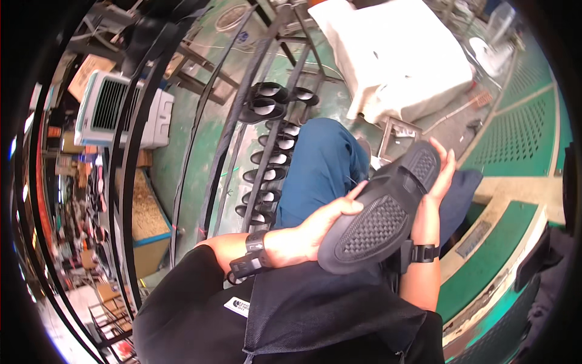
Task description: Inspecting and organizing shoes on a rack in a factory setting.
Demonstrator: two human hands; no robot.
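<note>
A black shoe [397, 188] lies tilted across my lap with its sole facing up. Its textured forefoot points toward my body, and the heel points away to the right. My left hand [321, 225] grips the left edge near the forefoot, its thumb resting against the sole. Around the heel end curls my right hand [444, 173], with its fingertips showing past the far edge. The shoe's upper is turned down and mostly hidden. Each wrist wears a black strap with a small device.
Several black shoes [267, 159] stand in a row on a rack left of my knee. Dark metal bars [212, 151] rise beside it. Ahead is a block draped in white cloth [400, 54]. A perforated green panel [509, 142] lies to the right, and an air cooler [160, 118] stands far left.
</note>
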